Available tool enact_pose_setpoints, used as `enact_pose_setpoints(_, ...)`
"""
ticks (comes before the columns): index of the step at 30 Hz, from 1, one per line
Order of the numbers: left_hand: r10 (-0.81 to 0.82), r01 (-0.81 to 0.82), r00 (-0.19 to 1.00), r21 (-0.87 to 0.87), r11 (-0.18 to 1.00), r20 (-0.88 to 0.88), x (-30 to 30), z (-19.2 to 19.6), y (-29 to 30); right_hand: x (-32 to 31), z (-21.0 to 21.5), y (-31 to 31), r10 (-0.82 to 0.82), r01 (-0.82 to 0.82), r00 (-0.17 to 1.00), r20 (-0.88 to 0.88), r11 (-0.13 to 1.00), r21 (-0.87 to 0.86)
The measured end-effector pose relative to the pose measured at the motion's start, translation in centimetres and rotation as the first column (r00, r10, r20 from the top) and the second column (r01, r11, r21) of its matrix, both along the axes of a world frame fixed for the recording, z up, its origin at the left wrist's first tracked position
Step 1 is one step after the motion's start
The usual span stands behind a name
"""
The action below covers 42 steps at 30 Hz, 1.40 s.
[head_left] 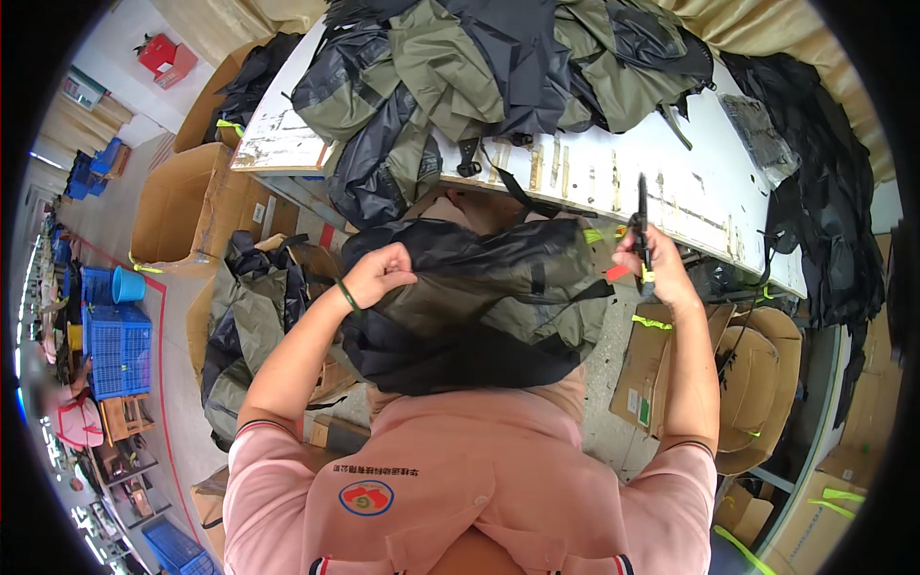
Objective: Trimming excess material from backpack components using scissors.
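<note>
Garment (479, 307) hangs between both hands: left hand (379, 276) fingers clenched on its upper edge, right hand (652, 264) gripping upright scissors (642, 230) just beside its right edge.

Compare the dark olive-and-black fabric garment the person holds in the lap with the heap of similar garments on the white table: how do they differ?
The olive-and-black garment in the lap is a single piece, gripped by the left hand; the heap of garments on the white table is many pieces, untouched. The held one hangs below the white table's edge; the heap lies on top. The right hand holds a black tool beside it. Both share colours and thin fabric.
</note>
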<state>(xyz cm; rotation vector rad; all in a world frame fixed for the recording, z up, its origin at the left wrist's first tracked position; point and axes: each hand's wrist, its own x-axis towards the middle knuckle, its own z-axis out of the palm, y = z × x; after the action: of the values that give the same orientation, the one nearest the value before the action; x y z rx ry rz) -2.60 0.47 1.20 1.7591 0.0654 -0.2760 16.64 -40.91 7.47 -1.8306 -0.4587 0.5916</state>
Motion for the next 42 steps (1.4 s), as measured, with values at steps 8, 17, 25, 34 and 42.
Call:
enact_pose_setpoints(8,-0.011,0.009,1.0,-0.085,0.996,-0.023,-0.3,-0.5,-0.5,-2.6,0.5,5.1,0.043,-0.006,0.979,-0.199,0.983,0.184)
enact_pose_setpoints(17,-0.074,0.071,0.997,0.142,0.987,0.019,-1.1,-0.7,-0.6,-0.8,-3.0,7.7,0.138,-0.142,0.97,-0.202,0.99,-0.004)
enact_pose_setpoints(25,-0.16,0.166,0.986,0.321,0.933,-0.043,-1.6,-3.5,2.1,-0.5,-1.2,3.2,0.108,-0.132,0.989,-0.101,0.95,-0.284)
enact_pose_setpoints(34,-0.048,0.047,0.999,-0.078,0.996,-0.019,-2.3,-1.8,1.7,-1.1,-4.4,0.8,0.163,-0.14,0.985,0.059,0.947,-0.29)
enact_pose_setpoints(42,0.007,-0.015,0.998,-0.137,0.99,-0.06,-2.6,-1.1,0.2,-2.8,0.5,7.7,0.303,-0.025,0.81,0.502,0.873,-0.486)
